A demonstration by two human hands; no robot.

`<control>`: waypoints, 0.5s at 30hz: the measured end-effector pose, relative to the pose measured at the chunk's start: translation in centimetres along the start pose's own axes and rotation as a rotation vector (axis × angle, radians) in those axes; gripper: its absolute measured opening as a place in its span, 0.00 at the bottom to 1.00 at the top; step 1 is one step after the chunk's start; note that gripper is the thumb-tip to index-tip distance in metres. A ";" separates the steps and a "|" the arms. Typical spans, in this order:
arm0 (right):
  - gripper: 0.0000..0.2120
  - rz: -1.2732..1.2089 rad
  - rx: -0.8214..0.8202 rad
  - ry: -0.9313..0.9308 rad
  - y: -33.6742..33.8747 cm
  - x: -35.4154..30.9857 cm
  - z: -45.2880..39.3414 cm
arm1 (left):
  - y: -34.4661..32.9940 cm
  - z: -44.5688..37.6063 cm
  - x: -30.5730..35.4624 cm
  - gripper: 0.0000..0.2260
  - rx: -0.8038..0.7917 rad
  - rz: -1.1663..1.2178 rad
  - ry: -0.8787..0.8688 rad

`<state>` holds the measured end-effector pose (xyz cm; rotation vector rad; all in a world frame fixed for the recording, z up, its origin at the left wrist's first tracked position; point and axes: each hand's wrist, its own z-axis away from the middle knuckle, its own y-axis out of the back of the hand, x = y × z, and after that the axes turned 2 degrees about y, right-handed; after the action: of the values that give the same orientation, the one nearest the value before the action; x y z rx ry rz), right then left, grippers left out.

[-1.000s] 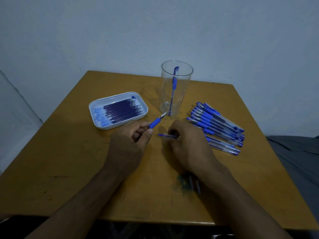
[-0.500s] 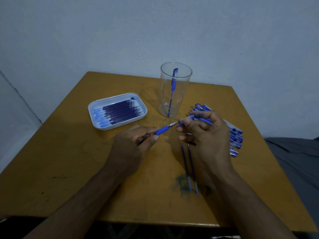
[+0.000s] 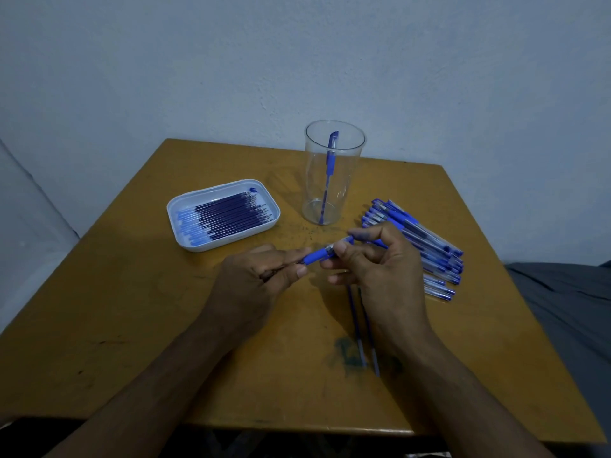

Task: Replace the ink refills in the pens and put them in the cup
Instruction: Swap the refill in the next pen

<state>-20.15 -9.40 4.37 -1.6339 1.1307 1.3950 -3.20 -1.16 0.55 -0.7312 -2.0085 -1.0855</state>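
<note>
Head view: the left hand (image 3: 261,276) pinches the blue pen (image 3: 322,253) by its barrel, while the right hand (image 3: 380,259) pinches the cap at the pen's tip end; both grips are clenched on it. Judging by this, capping the refilled pen is in hand. Beyond the grip stands the clear cup (image 3: 334,173) with one pen inside. Next comes seating the cap squarely, then lifting the pen forward into the cup.

Right of the grip lies the pen pile (image 3: 426,246); left and beyond it, the refill tray (image 3: 223,214); two loose refills (image 3: 363,328) lie just nearer on the surface (image 3: 132,309).

Blue pens (image 3: 420,239), clear cup (image 3: 334,173), white tray (image 3: 185,239).
</note>
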 end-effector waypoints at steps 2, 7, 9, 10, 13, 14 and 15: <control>0.07 0.012 -0.004 0.002 0.0 0.0 0.1 | 0.0 0.0 0.0 0.16 -0.002 0.006 0.000; 0.07 0.006 -0.004 0.002 -0.2 0.1 0.1 | 0.1 0.0 0.2 0.17 -0.007 -0.015 0.005; 0.07 -0.001 0.000 0.004 -0.3 0.1 0.1 | 0.1 0.0 0.2 0.17 -0.007 -0.018 0.003; 0.07 -0.009 0.003 0.002 -0.4 0.2 0.1 | 0.1 0.0 0.2 0.17 -0.008 -0.019 0.004; 0.07 -0.028 0.007 -0.014 -0.8 0.3 0.2 | 0.2 0.0 0.2 0.18 -0.010 -0.029 -0.001; 0.07 -0.026 0.007 -0.015 -0.9 0.4 0.2 | 0.3 0.0 0.3 0.18 -0.007 -0.037 -0.005; 0.07 -0.024 0.006 -0.015 -1.0 0.4 0.2 | 0.3 0.0 0.3 0.18 -0.004 -0.043 -0.006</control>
<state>-19.33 -8.89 3.92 -1.6254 1.1020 1.3852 -3.14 -0.93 0.91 -0.6968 -2.0364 -1.1133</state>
